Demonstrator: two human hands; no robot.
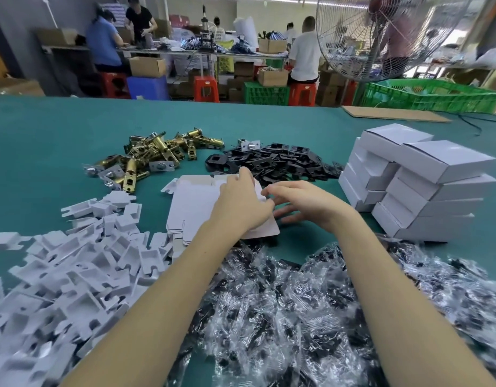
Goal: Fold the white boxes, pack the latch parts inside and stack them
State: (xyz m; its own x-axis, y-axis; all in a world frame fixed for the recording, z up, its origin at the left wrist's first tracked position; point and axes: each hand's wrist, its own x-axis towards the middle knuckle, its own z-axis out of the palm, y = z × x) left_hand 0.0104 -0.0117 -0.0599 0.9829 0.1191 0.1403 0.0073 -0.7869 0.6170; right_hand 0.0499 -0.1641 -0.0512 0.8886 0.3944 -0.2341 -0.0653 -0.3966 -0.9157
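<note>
A stack of flat white box blanks (191,205) lies in the middle of the green table. My left hand (241,202) rests on top of the stack, fingers at its far right edge. My right hand (299,202) is at the stack's right edge, fingers spread and touching the top blank's side; whether it pinches the blank is hidden. Brass latch bolts (154,155) are heaped at the back left. Black strike plates (271,163) lie behind my hands. Folded white boxes (414,185) are stacked at the right.
White card inserts (73,269) are piled at the near left. Clear bags of black screws (311,308) cover the near table. A cardboard sheet (394,113) lies at the far right edge. A standing fan (386,37), a green crate (431,96) and several people stand beyond the table.
</note>
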